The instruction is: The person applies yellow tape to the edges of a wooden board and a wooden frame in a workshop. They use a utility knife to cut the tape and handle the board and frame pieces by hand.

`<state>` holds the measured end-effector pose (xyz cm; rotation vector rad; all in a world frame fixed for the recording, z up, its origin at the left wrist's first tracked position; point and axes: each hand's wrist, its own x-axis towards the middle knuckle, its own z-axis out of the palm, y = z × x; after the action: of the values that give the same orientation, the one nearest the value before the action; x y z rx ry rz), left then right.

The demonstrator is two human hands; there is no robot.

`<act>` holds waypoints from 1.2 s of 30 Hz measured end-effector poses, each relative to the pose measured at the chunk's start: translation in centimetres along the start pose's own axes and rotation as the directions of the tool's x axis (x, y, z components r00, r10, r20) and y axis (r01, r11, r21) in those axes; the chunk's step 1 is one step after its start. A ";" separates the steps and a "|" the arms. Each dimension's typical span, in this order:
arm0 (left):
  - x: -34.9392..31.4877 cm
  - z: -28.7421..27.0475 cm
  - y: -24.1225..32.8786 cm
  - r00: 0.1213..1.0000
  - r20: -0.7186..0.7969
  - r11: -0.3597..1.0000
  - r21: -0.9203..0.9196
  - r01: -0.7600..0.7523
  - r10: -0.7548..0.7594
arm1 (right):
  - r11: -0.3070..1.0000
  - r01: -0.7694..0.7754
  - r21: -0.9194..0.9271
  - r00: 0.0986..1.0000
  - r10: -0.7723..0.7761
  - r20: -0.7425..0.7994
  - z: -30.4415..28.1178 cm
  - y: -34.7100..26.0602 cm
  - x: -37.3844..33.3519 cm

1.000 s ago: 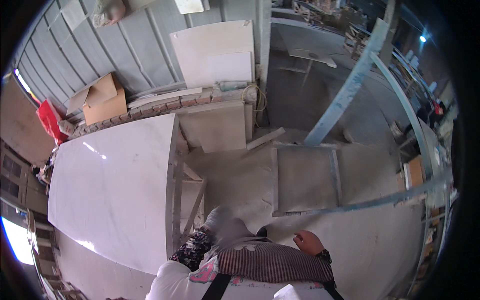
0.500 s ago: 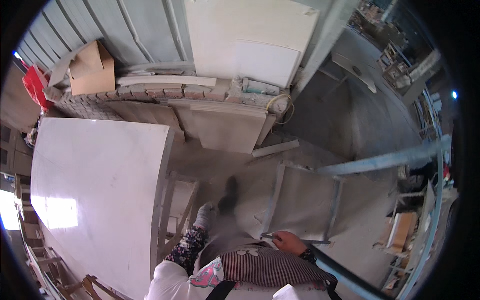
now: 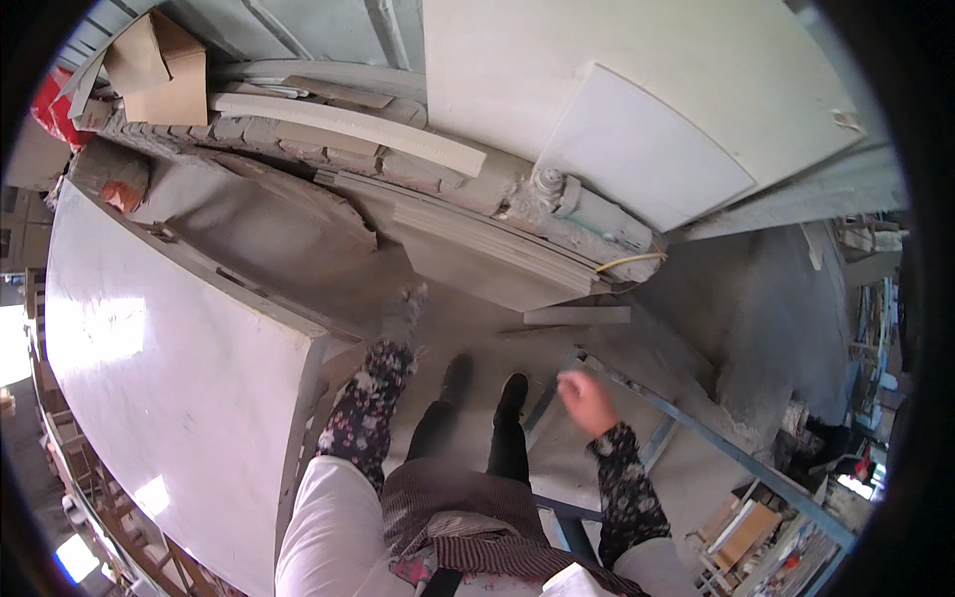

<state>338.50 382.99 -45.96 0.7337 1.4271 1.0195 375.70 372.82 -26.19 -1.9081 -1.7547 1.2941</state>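
My left hand [image 3: 404,306], in a pale dusty glove, is stretched ahead over the floor beside the large white glossy panel [image 3: 179,338]. It is smeared by motion, so its fingers cannot be read. My bare right hand [image 3: 588,403] hangs above the near-left part of a blue-grey metal frame [image 3: 696,426], apart from it as far as I can see. Its fingers are curled in, with nothing visible in them. Floral sleeves cover both forearms.
Stacked boards [image 3: 487,244] lean on a low brick ledge [image 3: 328,147]. On the ledge lie a long pale strip [image 3: 358,121] and a cardboard box [image 3: 164,75]. White sheets [image 3: 647,149] stand at the back. A loose block [image 3: 577,315] lies on the floor.
My view has moved nearer the brick ledge and turned. My right hand has left the metal frame's bar and risen. My left arm reaches farther ahead, and both feet now show.
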 end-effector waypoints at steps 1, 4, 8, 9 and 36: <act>2.5 0.2 1.1 0.989 -0.080 0.983 0.125 0.137 -0.128 | 0.999 0.041 -0.003 0.996 -0.041 -0.083 -0.4 1.6 2.9; 7.3 1.3 4.5 0.912 -0.404 0.781 0.591 0.201 0.071 | 0.987 -0.136 0.085 0.962 0.152 -0.226 -0.1 5.2 10.7; 11.8 2.0 7.5 0.882 -0.457 0.876 0.466 0.128 0.114 | 0.832 -0.389 0.395 0.842 0.495 -0.215 0.4 7.7 17.0; 12.4 1.9 7.8 0.897 -0.434 0.909 0.401 0.110 0.083 | 0.841 -0.400 0.364 0.835 0.499 -0.234 0.5 7.7 17.7; 5.9 -1.1 -1.6 0.782 -0.623 0.988 0.130 0.088 0.012 | 0.809 0.099 -0.580 0.980 0.022 0.199 5.1 1.7 11.9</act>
<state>336.86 387.35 -50.07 0.4805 2.1067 1.1919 371.78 381.17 -35.43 -2.0687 -2.5195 1.0195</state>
